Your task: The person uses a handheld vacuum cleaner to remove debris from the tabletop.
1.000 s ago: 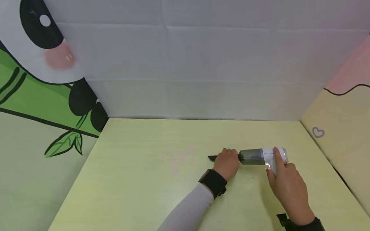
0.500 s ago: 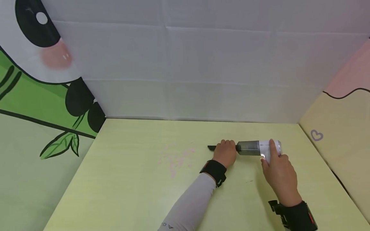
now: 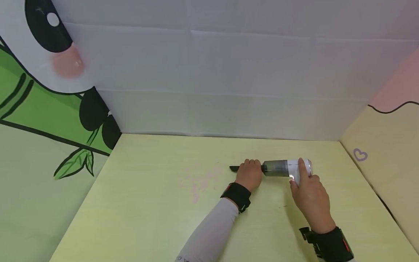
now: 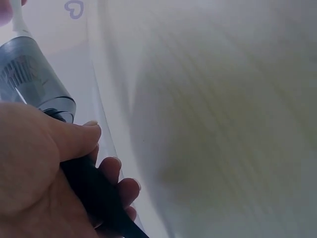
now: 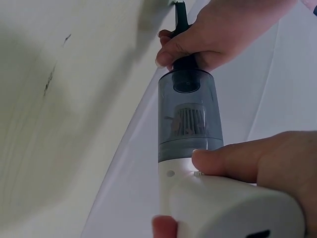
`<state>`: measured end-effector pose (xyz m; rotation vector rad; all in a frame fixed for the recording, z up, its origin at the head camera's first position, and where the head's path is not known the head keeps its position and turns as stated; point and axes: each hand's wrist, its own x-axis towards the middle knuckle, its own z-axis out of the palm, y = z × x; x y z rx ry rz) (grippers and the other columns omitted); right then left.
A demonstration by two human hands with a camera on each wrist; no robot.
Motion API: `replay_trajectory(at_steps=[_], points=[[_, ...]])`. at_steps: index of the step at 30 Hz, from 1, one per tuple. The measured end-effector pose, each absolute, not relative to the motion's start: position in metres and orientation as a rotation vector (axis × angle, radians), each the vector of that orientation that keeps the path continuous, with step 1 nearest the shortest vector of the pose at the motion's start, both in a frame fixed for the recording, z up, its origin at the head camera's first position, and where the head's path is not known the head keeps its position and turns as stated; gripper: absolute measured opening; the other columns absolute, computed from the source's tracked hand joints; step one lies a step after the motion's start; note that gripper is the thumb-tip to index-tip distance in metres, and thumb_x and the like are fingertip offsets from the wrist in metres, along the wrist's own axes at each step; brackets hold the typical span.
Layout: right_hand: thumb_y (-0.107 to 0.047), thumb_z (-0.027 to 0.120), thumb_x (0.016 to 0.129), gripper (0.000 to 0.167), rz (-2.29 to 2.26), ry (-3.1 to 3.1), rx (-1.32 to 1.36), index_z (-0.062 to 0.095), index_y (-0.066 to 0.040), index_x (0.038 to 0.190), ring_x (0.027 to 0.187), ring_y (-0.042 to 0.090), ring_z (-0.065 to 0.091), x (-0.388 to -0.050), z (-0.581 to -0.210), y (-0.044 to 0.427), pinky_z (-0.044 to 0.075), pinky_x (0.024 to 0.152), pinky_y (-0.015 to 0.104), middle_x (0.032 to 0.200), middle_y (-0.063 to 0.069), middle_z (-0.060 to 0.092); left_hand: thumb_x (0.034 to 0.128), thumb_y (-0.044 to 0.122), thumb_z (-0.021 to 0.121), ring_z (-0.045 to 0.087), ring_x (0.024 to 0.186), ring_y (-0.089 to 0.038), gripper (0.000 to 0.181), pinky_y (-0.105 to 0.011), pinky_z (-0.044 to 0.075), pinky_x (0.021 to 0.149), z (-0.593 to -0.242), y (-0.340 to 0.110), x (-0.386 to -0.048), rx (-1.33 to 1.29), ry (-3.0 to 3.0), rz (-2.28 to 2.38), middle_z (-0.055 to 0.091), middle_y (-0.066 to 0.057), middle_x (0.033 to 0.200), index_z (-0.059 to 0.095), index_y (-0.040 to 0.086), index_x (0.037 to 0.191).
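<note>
A handheld vacuum with a clear grey canister (image 3: 275, 168) and white body (image 5: 218, 198) is held level above the table, its black nozzle (image 4: 94, 193) pointing left. The left hand (image 3: 250, 174) grips the nozzle, fingers wrapped round it in the left wrist view. My right hand (image 3: 312, 200) holds the white body, index finger along it and thumb near a small light. Some bits show inside the canister in the right wrist view. Small pale pink pieces (image 3: 204, 182) lie scattered on the table, left of the nozzle tip.
The pale yellow table (image 3: 131, 218) meets a white back wall (image 3: 212, 72). At the right stands a cream panel with a purple heart (image 3: 360, 155), at the left a green printed panel (image 3: 65, 116). Dark marks (image 5: 49, 79) lie on the table under the vacuum.
Both hands and the vacuum have moved a little to the left and slightly away toward the back wall. The grips look the same.
</note>
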<state>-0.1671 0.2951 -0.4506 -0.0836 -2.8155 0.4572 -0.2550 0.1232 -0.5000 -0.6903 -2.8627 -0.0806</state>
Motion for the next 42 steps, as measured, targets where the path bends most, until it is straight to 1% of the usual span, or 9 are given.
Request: replay_trajectory(at_steps=[4,9,11,18,24,27,34,36,42], points=[[-0.014,0.073,0.091,0.075,0.438,-2.804,-0.038,0.033,0.002,0.153,0.059,0.039,0.055,-0.159,-0.450,0.291,0.039,0.041,0.042,0.087,0.038,0.054,0.1054,0.020,0.055,0.063,0.090,-0.020,0.016,-0.029,0.054,0.077,-0.493,0.115,-0.243,-0.681,-2.857,-0.096,0.066,-0.004,0.091,0.066,0.009,0.105],[-0.015,0.073,0.091,0.076,0.418,-2.804,0.005,0.034,0.003,0.153,0.057,0.036,0.054,-0.147,-0.448,0.287,0.038,0.040,0.040,0.084,0.037,0.054,0.1039,0.019,0.057,0.062,0.087,-0.020,0.014,-0.029,0.053,0.074,-0.491,0.109,-0.228,-0.667,-2.867,-0.113,0.067,-0.004,0.091,0.066,0.009,0.104],[-0.016,0.074,0.091,0.076,0.416,-2.806,0.003,0.034,0.002,0.153,0.057,0.035,0.054,-0.142,-0.447,0.285,0.038,0.040,0.040,0.084,0.037,0.054,0.1036,0.019,0.057,0.062,0.087,-0.020,0.013,-0.029,0.053,0.074,-0.491,0.107,-0.223,-0.667,-2.873,-0.111,0.067,-0.004,0.091,0.066,0.009,0.104],[-0.016,0.072,0.092,0.078,0.455,-2.885,-0.037,0.030,0.000,0.155,0.058,0.034,0.054,-0.126,-0.445,0.281,0.040,0.041,0.040,0.086,0.037,0.053,0.1035,0.018,0.058,0.061,0.087,-0.020,0.012,-0.029,0.053,0.072,-0.491,0.101,-0.207,-0.696,-2.874,-0.102,0.065,-0.004,0.088,0.065,0.009,0.100],[-0.016,0.075,0.090,0.074,0.452,-2.822,-0.016,0.037,0.000,0.152,0.054,0.030,0.051,-0.119,-0.448,0.272,0.038,0.040,0.038,0.081,0.032,0.053,0.1017,0.018,0.061,0.060,0.086,-0.021,0.011,-0.029,0.053,0.070,-0.488,0.090,-0.198,-0.694,-2.873,-0.087,0.064,-0.005,0.087,0.064,0.008,0.098],[-0.016,0.075,0.090,0.074,0.463,-2.820,-0.012,0.038,-0.002,0.151,0.054,0.029,0.050,-0.116,-0.448,0.267,0.038,0.040,0.037,0.080,0.030,0.053,0.1015,0.017,0.061,0.060,0.084,-0.020,0.011,-0.029,0.053,0.069,-0.486,0.084,-0.193,-0.689,-2.851,-0.079,0.065,-0.005,0.086,0.064,0.007,0.099],[-0.022,0.069,0.096,0.074,0.515,-2.955,-0.042,0.029,-0.006,0.157,0.057,0.028,0.051,-0.120,-0.450,0.274,0.040,0.043,0.037,0.084,0.031,0.053,0.1002,0.015,0.062,0.058,0.078,-0.020,0.011,-0.028,0.051,0.065,-0.490,0.085,-0.190,-0.678,-2.819,-0.069,0.063,-0.005,0.082,0.063,0.007,0.092],[-0.022,0.067,0.097,0.075,0.521,-2.963,-0.048,0.027,-0.007,0.158,0.058,0.029,0.051,-0.123,-0.451,0.277,0.040,0.043,0.038,0.085,0.032,0.053,0.1009,0.016,0.061,0.058,0.079,-0.020,0.011,-0.028,0.051,0.065,-0.491,0.088,-0.194,-0.684,-2.833,-0.066,0.063,-0.005,0.083,0.063,0.007,0.094],[-0.018,0.073,0.092,0.075,0.507,-2.865,-0.005,0.034,-0.002,0.154,0.057,0.031,0.051,-0.142,-0.458,0.281,0.039,0.041,0.038,0.085,0.034,0.053,0.1035,0.018,0.058,0.059,0.083,-0.020,0.013,-0.028,0.052,0.067,-0.499,0.096,-0.217,-0.666,-2.856,-0.028,0.064,-0.005,0.087,0.064,0.007,0.100]])
